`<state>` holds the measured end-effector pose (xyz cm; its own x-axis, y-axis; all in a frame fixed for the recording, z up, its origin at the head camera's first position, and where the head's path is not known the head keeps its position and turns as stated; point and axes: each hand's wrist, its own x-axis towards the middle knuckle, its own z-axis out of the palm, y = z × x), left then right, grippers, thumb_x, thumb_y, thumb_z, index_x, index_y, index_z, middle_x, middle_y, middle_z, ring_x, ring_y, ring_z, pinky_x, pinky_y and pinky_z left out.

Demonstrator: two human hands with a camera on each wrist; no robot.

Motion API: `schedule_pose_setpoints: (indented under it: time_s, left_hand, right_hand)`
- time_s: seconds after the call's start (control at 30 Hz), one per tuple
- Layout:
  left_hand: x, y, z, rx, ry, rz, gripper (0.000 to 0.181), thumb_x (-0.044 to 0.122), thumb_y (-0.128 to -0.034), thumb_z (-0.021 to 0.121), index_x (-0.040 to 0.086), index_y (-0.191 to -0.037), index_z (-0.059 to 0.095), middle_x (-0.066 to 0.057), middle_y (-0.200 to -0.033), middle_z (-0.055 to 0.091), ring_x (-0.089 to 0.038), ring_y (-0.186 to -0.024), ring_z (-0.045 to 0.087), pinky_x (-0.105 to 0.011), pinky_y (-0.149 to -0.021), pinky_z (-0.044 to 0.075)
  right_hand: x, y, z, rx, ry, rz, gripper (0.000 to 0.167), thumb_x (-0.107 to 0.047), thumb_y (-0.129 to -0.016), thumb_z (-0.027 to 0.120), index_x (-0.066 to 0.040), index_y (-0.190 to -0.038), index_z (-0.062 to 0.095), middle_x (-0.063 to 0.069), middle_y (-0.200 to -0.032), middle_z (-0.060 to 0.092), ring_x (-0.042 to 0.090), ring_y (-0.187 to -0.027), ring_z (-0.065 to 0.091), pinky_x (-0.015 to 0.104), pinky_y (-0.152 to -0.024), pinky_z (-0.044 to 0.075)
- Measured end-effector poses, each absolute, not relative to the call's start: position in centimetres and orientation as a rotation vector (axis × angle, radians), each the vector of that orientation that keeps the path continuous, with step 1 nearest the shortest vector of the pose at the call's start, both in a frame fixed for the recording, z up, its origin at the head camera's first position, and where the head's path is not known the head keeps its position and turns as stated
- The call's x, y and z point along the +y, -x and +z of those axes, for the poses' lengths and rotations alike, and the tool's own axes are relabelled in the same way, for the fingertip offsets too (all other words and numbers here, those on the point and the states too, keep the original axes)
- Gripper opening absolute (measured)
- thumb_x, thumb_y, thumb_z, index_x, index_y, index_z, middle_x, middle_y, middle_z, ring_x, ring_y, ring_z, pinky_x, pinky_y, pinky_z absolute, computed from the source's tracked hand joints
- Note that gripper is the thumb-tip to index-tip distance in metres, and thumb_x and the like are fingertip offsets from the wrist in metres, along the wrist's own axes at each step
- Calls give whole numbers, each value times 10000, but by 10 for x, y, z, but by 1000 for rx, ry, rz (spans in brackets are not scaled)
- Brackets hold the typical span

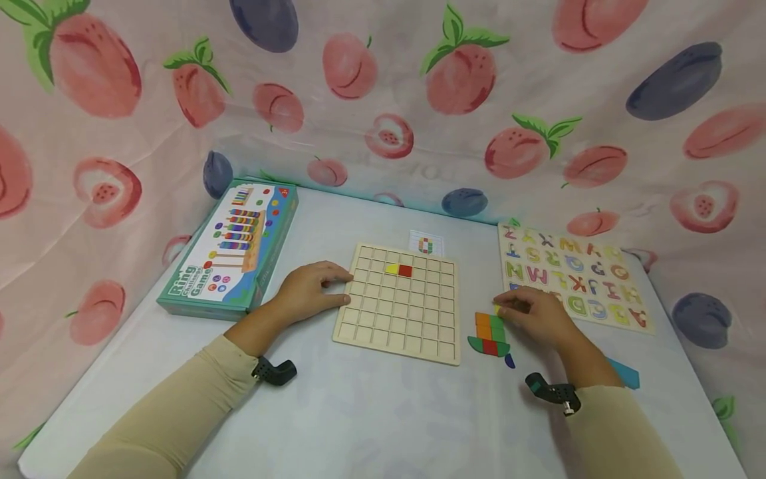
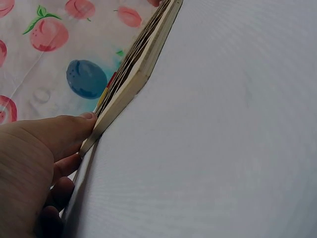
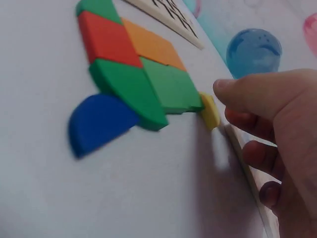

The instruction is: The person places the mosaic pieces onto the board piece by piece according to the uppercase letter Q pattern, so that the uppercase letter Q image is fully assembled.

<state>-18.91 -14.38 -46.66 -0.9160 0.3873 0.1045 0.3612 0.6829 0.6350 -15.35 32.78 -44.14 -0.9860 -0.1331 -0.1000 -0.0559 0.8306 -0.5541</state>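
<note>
A square wooden grid board [image 1: 395, 316] lies on the table, with a yellow piece [image 1: 391, 269] and a red square [image 1: 405, 271] in its upper cells. My left hand [image 1: 311, 293] rests its thumb and fingertips against the board's left edge. My right hand [image 1: 532, 313] is at the loose pieces, its thumb and fingers bent beside a small yellow piece [image 3: 210, 110]. Beside that lie orange pieces [image 3: 153, 42], light green pieces [image 3: 171, 84], a red piece [image 3: 109, 39], dark green rounded pieces [image 3: 129, 89] and a blue half-round piece [image 3: 101, 121].
Behind the board lies a small pattern card [image 1: 426, 244]. A Ring Challenging Game box [image 1: 233, 246] is at the left. An alphabet board [image 1: 568, 273] lies at the right, with a blue object [image 1: 625, 374] partly under the right forearm. Fruit-print cloth [image 1: 383, 80] hangs behind the table.
</note>
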Motion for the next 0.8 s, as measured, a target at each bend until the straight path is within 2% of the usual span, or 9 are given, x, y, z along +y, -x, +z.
schedule_pose_setpoints:
  time_s: [0.3,0.63,0.8]
  left_hand:
    - [-144,188,-466,2847,-648,1078,413,324,-903,882,194,-1285,796,35,-1323,723,-172,-1044,640,-419,-896,508]
    - [-144,188,-466,2842,-643,1075,414,334,-905,881,194,-1285,796,31,-1331,720,-170,-1044,637,-417,-892,507]
    - [-144,188,-465,2839,-638,1078,409,328,-905,882,192,-1281,798,36,-1323,723,-168,-1031,632,-405,-887,503]
  right_hand:
    - [327,146,-447,2930,175,-854,294,-128,-1009,761,-96,-1301,754,65,-1137,725,258,-1022,634,406,-924,538]
    - [324,147,-440,2916,149,-831,210,-128,-998,761,-105,-1207,752,79,-1146,735,271,-994,603,423,-884,506]
    - [326,152,-438,2886,131,-843,165,-121,-1010,741,-116,-1174,758,50,-1061,745,265,-961,616,404,-872,520]
